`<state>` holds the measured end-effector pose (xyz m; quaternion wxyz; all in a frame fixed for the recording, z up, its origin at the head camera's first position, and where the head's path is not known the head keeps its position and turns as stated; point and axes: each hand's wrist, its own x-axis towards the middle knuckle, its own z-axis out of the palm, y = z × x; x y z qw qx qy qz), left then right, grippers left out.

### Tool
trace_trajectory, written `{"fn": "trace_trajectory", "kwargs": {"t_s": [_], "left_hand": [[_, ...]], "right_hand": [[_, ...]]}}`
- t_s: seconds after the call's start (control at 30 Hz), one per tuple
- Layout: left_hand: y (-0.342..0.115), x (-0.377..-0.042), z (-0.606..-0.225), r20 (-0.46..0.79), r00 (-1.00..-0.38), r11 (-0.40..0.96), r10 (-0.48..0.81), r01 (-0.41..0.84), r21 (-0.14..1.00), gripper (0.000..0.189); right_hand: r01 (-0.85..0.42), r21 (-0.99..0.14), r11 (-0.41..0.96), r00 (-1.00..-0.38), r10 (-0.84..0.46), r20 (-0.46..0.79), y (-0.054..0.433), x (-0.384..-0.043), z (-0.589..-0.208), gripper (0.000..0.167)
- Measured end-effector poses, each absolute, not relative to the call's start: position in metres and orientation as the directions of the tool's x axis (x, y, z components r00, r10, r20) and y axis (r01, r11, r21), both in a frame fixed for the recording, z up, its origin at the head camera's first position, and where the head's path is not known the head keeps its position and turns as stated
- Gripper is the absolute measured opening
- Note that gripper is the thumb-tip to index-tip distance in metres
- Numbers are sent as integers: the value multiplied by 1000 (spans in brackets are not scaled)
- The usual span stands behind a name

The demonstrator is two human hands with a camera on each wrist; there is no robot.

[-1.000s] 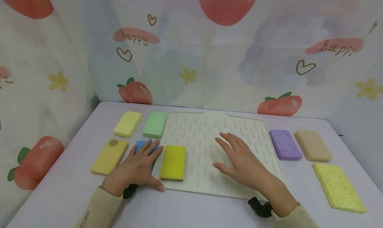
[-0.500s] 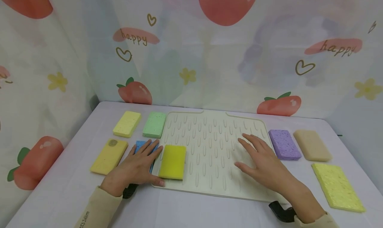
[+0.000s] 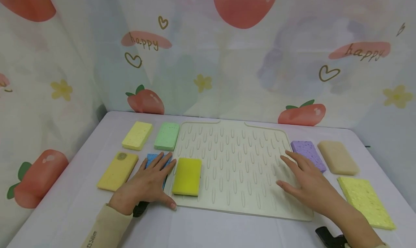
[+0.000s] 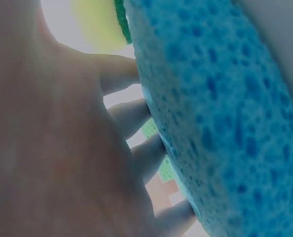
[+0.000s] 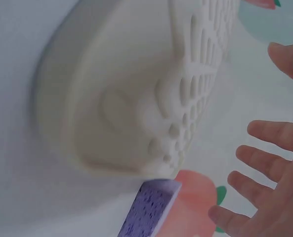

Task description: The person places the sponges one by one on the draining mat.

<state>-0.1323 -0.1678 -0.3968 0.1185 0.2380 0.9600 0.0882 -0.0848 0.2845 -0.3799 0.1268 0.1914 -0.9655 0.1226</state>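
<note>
My left hand (image 3: 147, 181) lies with spread fingers over a blue sponge (image 3: 152, 158), most of which it hides. In the left wrist view the straight fingertips meet the porous face of the blue sponge (image 4: 220, 113). Right of that thumb, a bright yellow sponge (image 3: 187, 176) lies on the left part of a cream ridged mat (image 3: 227, 190); a green layer shows along its edge in the left wrist view. My right hand (image 3: 308, 183), fingers apart and holding nothing, hovers over the mat's right edge, its fingertips close to a purple sponge (image 3: 307, 154).
At the left lie a pale yellow sponge (image 3: 137, 136), a green sponge (image 3: 167, 136) and a darker yellow sponge (image 3: 117, 171). Right of the purple one sit a beige sponge (image 3: 338, 157) and a flat speckled yellow sponge (image 3: 366, 201). A printed cloth (image 3: 234, 71) hangs behind the table.
My right hand has moved right, from over the middle of the mat to its right edge by the purple sponge. The left hand stays in nearly the same place on the blue sponge.
</note>
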Motion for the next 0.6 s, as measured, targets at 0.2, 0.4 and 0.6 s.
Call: {"fn": "trace_trajectory", "kwargs": {"t_s": [0.2,0.4,0.6], "left_hand": [[-167,-132,-398,-182,-861,874,474,435,218,133],[-167,-132,-398,-181,-861,873,475,434,223,132],[-167,-132,-398,-183,-861,873,474,431,230,132]], "right_hand": [[-382,-207,901,-897,-308,316,307,-80,-385,75],[-346,-220,912,-913,-274,302,327,-73,-389,75],[-345,-209,915,-904,-264,336,346,-69,-394,78]]}}
